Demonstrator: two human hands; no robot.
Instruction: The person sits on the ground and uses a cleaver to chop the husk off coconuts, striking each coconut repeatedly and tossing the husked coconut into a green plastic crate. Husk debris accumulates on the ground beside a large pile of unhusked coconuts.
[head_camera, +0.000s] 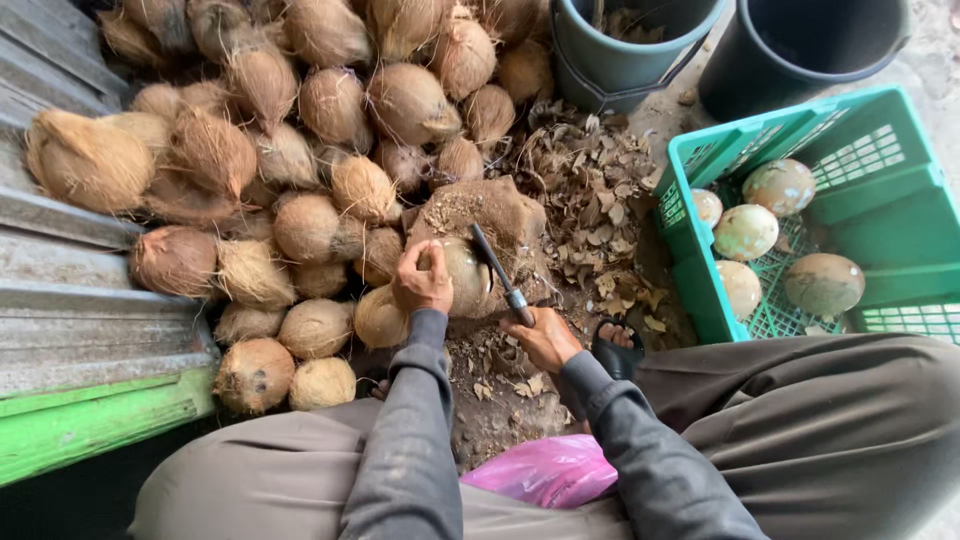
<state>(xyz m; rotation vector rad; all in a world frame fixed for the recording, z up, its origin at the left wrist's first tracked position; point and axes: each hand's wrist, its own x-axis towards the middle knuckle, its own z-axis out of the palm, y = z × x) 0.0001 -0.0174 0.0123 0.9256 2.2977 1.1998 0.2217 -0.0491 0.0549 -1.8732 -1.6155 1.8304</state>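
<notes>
My left hand (421, 282) grips a partly peeled coconut (466, 277) that rests on a brown block (490, 208). My right hand (543, 338) holds a dark-bladed knife (497, 271) by its handle, with the blade laid across the coconut. A big heap of brown husked coconuts (300, 150) lies to the left and behind. Both arms wear grey sleeves.
A green plastic crate (900, 200) at right holds several peeled pale coconuts (745, 232). Two dark buckets (630, 50) stand at the back. Shell chips (595, 190) litter the ground. A pink bag (550, 468) lies between my knees. Corrugated sheet and a green board (80, 420) are at left.
</notes>
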